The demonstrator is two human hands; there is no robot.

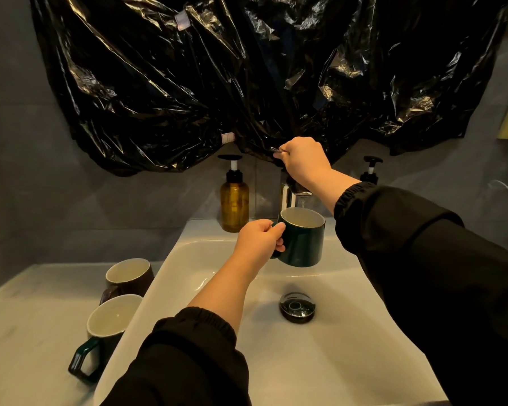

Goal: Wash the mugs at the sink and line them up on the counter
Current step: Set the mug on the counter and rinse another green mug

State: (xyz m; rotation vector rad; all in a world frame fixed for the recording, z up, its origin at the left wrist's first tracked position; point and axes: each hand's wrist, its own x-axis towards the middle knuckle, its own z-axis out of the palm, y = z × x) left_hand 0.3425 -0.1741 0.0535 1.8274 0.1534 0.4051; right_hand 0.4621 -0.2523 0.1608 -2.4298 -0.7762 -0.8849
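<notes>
My left hand (260, 243) grips the handle of a dark green mug (302, 237) with a pale inside, holding it upright over the white sink (206, 259), right under the chrome tap spout (295, 197). My right hand (304, 161) reaches over the tap and curls round its thin metal lever (276, 151). On the counter (35, 317) to the left of the basin stand two more mugs: a dark brown one (129, 275) at the back and a dark green one (109, 326) in front, its handle pointing toward me.
An amber pump bottle (234, 200) stands left of the tap and a second pump bottle (370, 169) peeks out behind my right forearm. Crumpled black plastic sheeting (247, 77) covers the wall above. A chrome drain plug (297, 306) sits in the basin floor.
</notes>
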